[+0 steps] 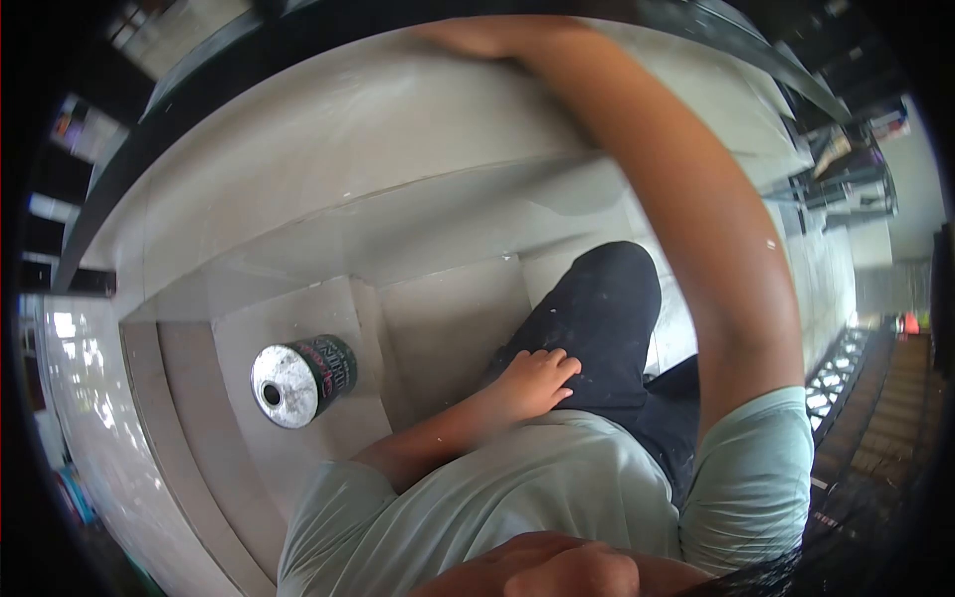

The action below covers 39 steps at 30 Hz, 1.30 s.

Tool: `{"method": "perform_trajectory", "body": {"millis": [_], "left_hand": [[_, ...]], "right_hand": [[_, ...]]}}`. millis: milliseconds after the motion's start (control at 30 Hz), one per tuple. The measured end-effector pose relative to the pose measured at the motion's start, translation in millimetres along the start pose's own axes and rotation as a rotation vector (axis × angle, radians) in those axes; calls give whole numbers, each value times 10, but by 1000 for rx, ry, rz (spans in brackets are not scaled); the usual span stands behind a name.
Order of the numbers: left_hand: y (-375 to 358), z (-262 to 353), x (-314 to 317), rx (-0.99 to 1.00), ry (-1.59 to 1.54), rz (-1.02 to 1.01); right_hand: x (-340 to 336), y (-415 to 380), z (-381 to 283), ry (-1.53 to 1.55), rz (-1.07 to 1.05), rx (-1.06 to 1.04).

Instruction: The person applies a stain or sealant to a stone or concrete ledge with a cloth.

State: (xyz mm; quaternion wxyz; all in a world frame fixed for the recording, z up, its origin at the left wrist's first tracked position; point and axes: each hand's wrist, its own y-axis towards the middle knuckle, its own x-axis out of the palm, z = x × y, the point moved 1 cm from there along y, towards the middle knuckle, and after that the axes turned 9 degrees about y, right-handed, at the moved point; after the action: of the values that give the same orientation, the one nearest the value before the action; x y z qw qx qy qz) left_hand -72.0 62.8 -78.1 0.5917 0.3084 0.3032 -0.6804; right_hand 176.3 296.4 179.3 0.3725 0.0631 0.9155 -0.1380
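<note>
My left hand lies on the dark trousers over my thigh, with its fingers loosely apart and nothing in them. My right arm stretches far across a pale, glossy tiled ledge. At its end, my right hand is on the ledge's far part, beside a black frame bar. Blur hides its separate fingers, and whether anything is under the palm cannot be made out. To my left, a metal thinner can with a dark green label and a round hole in its top stands on a tiled step, apart from both hands.
The black frame curves along the ledge's outer edge. Tiled steps drop below the ledge around my legs. At the far right are a dark metal rack and a patterned railing.
</note>
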Motion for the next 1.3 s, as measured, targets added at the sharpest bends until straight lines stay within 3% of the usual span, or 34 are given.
{"method": "perform_trajectory", "body": {"millis": [33,67,100,167,267,367,467,633,700,767,833,867,900,1000,1133,1200,1300], "left_hand": [[11,-3,-9,-10,0,-11],[16,8,-43,-11,-26,-31],[21,4,-50,3,-25,-36],[12,13,-32,24,-27,-36],[1,61,-90,23,-39,-49],[0,13,-42,26,-62,-53],[19,28,-65,-12,-71,-74],[38,32,-146,-52,-70,-107],[42,26,-139,-55,-63,-97],[54,16,-131,-50,-55,-90],[63,19,-133,-44,-49,-83],[72,23,-131,-37,-53,-79],[79,24,-131,-33,-56,-73],[103,28,-155,-35,-79,-75],[171,16,-125,-10,-105,-79],[196,27,-146,-16,-81,-86],[208,43,-155,-13,-56,-74]], "right_hand": [[101,-152,-277,-10,-54,-97],[318,148,-289,-211,3,-238],[408,-41,-537,-387,145,-283],[597,-16,-704,-335,-1,-342],[662,-11,-581,-373,67,-542],[590,-44,-436,-329,81,-597],[316,-195,-217,-324,53,-404],[-581,-563,797,-304,267,15],[-1001,-1171,742,-288,509,-82],[-1362,-1146,1567,-448,651,-196],[-1945,-1164,2865,-470,487,256],[-2060,-1399,2985,-477,556,256],[-2123,-1570,3013,-484,625,251],[-2191,-1727,3069,-477,544,218],[-2008,-1722,3179,-688,564,168],[-1663,-1941,2593,-601,596,204],[-1244,-2106,2314,-594,616,-34]]}}
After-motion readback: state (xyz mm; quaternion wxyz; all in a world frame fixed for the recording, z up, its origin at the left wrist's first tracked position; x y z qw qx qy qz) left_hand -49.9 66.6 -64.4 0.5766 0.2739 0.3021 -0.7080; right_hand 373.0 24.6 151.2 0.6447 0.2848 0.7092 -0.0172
